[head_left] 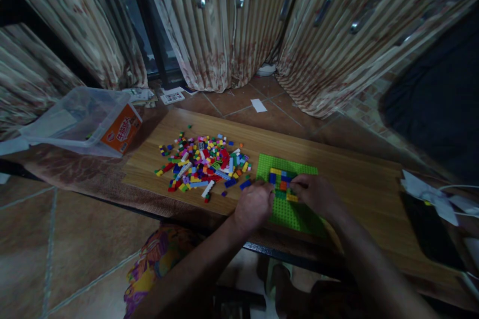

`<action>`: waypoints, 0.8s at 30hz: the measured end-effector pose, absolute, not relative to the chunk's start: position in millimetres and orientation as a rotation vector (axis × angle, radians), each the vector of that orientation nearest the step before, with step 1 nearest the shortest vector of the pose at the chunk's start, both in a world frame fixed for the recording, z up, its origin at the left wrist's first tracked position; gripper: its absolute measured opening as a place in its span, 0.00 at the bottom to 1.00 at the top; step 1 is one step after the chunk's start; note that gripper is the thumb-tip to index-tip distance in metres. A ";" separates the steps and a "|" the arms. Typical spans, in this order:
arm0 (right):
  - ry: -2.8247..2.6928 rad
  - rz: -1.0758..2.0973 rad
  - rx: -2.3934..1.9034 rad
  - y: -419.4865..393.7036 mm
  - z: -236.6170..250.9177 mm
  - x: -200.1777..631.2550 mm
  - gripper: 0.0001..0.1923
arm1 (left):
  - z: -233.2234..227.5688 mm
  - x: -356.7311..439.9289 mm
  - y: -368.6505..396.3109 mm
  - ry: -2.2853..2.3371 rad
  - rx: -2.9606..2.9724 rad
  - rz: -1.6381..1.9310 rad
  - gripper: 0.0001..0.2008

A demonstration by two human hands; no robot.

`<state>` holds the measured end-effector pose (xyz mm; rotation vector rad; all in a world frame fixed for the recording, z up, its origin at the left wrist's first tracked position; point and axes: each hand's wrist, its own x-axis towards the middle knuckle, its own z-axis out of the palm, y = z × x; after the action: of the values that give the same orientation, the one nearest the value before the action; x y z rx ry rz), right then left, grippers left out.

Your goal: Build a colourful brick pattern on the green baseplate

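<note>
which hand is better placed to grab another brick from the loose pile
Probably the left hand. It rests at the green baseplate's left edge, right beside the brick pile. The right hand lies over the plate, farther from the pile.

My single head camera looks forward and down, close over the wooden board [348, 179] at knee level.

Left hand [254, 205] and right hand [317, 194]: both bare, without rings, watch or gloves. Forearms uncovered; no sleeve reaches into view. Garment [159, 259] at the lap: patterned fabric in purple, yellow and orange.
</note>
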<state>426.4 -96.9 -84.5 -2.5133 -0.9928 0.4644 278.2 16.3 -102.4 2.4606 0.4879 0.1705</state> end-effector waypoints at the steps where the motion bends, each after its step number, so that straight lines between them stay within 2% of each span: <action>1: -0.985 0.432 -2.534 -98.5 -84.2 428.6 0.09 | -101.9 278.4 16.3 0.489 2.459 0.169 0.11; 12: -0.947 0.448 -2.595 -111.1 -96.1 437.1 0.08 | -101.4 278.9 17.1 0.488 2.457 0.167 0.10; 24: -0.872 0.494 -2.599 -108.8 -99.5 436.7 0.15 | -100.9 279.7 16.8 0.494 2.460 0.156 0.10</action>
<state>436.7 -108.8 -99.5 -2.5990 -0.8721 0.4938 279.7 16.8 -100.9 2.4601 0.4939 0.1556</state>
